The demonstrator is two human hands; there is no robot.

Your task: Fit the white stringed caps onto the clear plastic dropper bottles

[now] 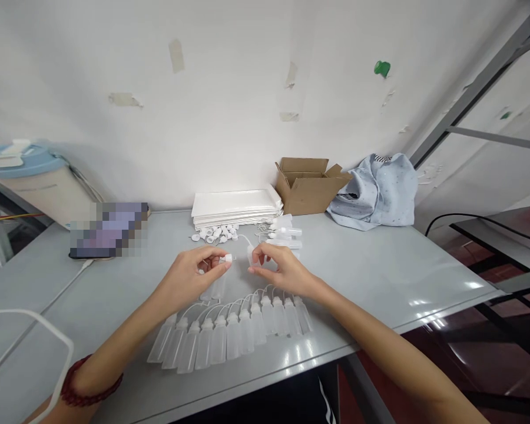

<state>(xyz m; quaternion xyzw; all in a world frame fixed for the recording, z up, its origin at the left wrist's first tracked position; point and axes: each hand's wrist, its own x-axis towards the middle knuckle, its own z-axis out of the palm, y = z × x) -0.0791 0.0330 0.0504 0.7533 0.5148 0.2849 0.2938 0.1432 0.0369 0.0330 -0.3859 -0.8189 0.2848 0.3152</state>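
Note:
Between thumb and fingers, my left hand (205,268) pinches a small white cap (228,258). Just to its right, my right hand (282,268) grips a translucent squeeze bottle (249,254) with a thin white strap or tube at its top; the fingers partly cover it. The cap and the bottle are apart. Below both hands a curved row of similar translucent bottles (218,341) lies on the table, thin curved white strips at their tops. A small pile of white caps (216,234) sits beyond my left hand. More bottles (286,240) lie beyond my right hand.
On the grey table (357,271), a stack of white packets (236,203) stands near the wall beside an open cardboard box (311,188). A light blue cloth bag (380,188) lies at right. To the left are a blurred-out phone (110,229), its cable and a blue-lidded bin (39,182).

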